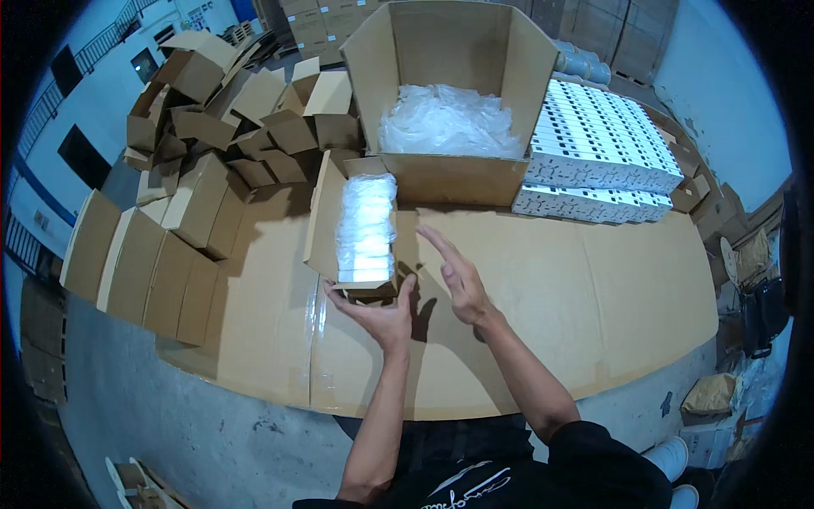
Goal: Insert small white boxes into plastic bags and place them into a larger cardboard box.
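A narrow open cardboard box [320,225] stands on the table in front of me. Inside it, a row of white items wrapped in clear plastic [366,225] fills its length. My left hand [381,321] grips the near end of this box, fingers at its left corner and thumb up at its right. My right hand [460,280] hovers just right of the box, empty, with its fingers stretched out and slightly apart. Behind the narrow box, a large open carton [462,180] holds a heap of crumpled clear plastic bags [449,123].
Stacked white patterned boxes [593,161] occupy the back right of the cardboard-covered table [526,314]. Closed brown boxes [161,263] line the left edge. Several opened cartons [280,110] are piled at the back left. A dark chair [763,314] is at the far right.
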Tool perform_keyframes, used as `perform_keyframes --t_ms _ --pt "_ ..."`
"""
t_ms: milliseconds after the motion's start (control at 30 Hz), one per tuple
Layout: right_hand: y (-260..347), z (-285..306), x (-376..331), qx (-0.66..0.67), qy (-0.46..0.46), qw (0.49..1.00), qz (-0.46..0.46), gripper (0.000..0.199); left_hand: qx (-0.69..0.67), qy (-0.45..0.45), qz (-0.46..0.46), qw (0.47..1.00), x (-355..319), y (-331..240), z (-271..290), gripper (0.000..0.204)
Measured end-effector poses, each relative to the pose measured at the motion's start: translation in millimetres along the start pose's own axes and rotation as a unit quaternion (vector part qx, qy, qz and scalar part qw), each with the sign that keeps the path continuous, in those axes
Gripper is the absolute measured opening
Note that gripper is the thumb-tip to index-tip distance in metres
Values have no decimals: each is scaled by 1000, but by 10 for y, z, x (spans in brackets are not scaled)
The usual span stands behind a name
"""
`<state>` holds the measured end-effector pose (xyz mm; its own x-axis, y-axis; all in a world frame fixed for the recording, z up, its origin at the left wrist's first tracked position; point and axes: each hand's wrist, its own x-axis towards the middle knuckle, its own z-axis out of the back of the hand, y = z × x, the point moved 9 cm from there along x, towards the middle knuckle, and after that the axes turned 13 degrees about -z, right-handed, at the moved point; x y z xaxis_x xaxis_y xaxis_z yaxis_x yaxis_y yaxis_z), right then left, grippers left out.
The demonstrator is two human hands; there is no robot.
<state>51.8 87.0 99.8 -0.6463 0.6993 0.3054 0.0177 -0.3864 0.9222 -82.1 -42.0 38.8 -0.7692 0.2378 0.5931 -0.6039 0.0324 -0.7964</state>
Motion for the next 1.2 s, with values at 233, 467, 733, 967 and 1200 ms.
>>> perform_keyframes --t_ms 233,467,733,967,1200 --pt "-284 362 -705 -35 -29 994 -100 56 44 -55 -62 996 190 25 -128 108" --pt "-327 530 -1069 22 -53 984 -166 50 -39 -3 -109 993 140 286 141 96" --pt "-205 625 -1351 -56 -96 977 -180 66 -176 279 18 944 -61 237 344 101" --pt "-106 761 -1700 -7 -143 986 -85 68 -249 473 181 825 -411 599 254 83" --pt "-329 794 -1872 16 -168 982 -85 59 -233 364 -36 901 -443 -330 196 123"
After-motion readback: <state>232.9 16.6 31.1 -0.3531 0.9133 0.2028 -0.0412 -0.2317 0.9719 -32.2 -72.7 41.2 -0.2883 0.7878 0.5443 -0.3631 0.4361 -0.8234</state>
